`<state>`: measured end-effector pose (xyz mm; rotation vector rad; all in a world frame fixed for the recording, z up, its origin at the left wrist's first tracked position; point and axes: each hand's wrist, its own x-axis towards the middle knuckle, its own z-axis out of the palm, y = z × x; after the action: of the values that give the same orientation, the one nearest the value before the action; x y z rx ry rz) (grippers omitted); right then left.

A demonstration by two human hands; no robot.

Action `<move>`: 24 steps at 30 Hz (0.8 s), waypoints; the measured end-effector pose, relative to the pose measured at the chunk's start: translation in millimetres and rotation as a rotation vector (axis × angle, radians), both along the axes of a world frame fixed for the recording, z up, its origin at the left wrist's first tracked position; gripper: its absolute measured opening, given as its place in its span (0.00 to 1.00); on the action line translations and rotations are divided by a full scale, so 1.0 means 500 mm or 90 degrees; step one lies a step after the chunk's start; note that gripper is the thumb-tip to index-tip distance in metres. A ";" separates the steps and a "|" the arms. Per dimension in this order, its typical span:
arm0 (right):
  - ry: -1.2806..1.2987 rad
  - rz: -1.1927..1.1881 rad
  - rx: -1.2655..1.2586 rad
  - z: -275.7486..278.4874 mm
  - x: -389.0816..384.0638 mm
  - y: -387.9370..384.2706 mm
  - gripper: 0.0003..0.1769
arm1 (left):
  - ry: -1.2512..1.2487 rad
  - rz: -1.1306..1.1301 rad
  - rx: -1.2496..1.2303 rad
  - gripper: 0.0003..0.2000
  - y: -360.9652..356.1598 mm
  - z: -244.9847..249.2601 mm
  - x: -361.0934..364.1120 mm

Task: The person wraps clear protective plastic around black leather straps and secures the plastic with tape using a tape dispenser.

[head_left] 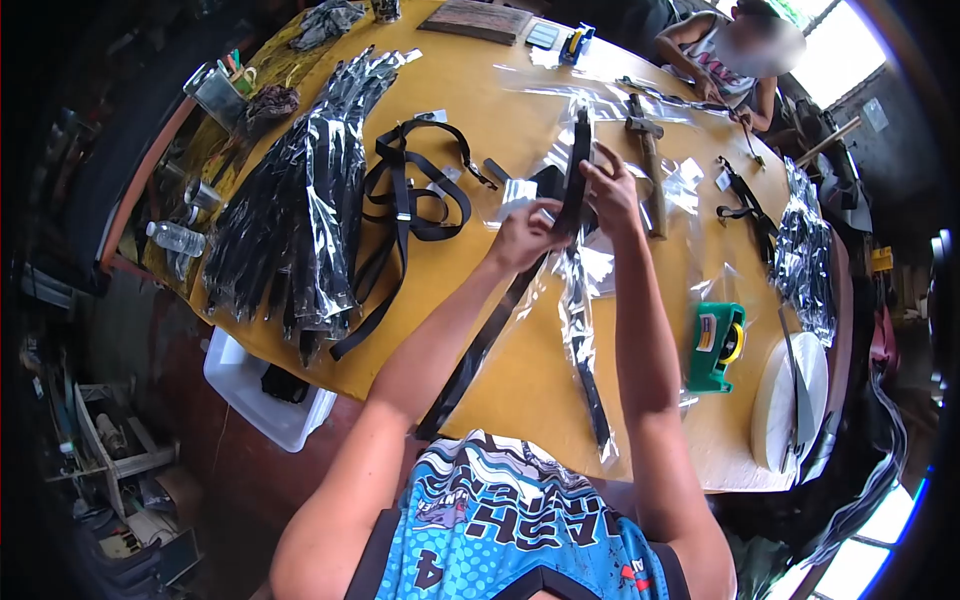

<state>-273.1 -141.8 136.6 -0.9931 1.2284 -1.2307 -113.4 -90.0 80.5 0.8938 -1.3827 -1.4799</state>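
Over the yellow surface [510, 400], the left hand [525, 238] has its fingers closed on a black strap [574, 180]; the right hand [612, 192] pinches it higher up. A hammer [650, 175] crowds them at two o'clock. Loose straps [400, 190] sprawl at nine, a tape dispenser [716, 347] sits near five, a shiny wrapped pile [280, 200] lies beyond nine. Farther off at two, another person [735, 85] bends over the edge.

Black strap [576, 178]: long, narrow; held up over yellow table [535, 375].
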 end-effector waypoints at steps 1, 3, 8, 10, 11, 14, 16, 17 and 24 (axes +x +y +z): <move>0.092 -0.062 0.020 -0.023 -0.019 -0.037 0.29 | -0.014 0.004 0.037 0.28 -0.027 -0.005 -0.013; 0.305 -0.156 0.054 -0.077 -0.057 -0.060 0.35 | -0.299 0.099 0.059 0.49 -0.072 -0.055 -0.042; 0.540 -0.166 -0.004 -0.184 -0.120 0.055 0.29 | -0.342 0.250 0.101 0.46 -0.012 -0.127 -0.002; 0.505 -0.181 -0.083 -0.212 -0.107 0.163 0.16 | -0.426 0.316 -0.007 0.31 0.103 -0.132 0.072; 0.531 -0.163 -0.102 -0.212 -0.092 0.218 0.14 | -0.465 0.318 -0.005 0.28 0.168 -0.133 0.110; 0.553 -0.118 -0.109 -0.210 -0.049 0.326 0.10 | -0.642 0.285 0.052 0.25 0.354 -0.119 0.185; 0.557 -0.083 -0.150 -0.218 -0.018 0.348 0.10 | -0.696 0.235 0.108 0.26 0.449 -0.106 0.197; 0.565 -0.060 -0.187 -0.222 -0.003 0.355 0.10 | -0.717 0.225 0.115 0.28 0.481 -0.115 0.195; 0.751 0.108 -0.347 -0.268 0.057 0.226 0.29 | -0.527 0.092 0.273 0.15 0.459 -0.158 0.249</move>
<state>-244.7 -28.7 2.5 -2.3709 1.6200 -0.8074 11.1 139.5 1.3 1.9936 -1.5208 -1.3650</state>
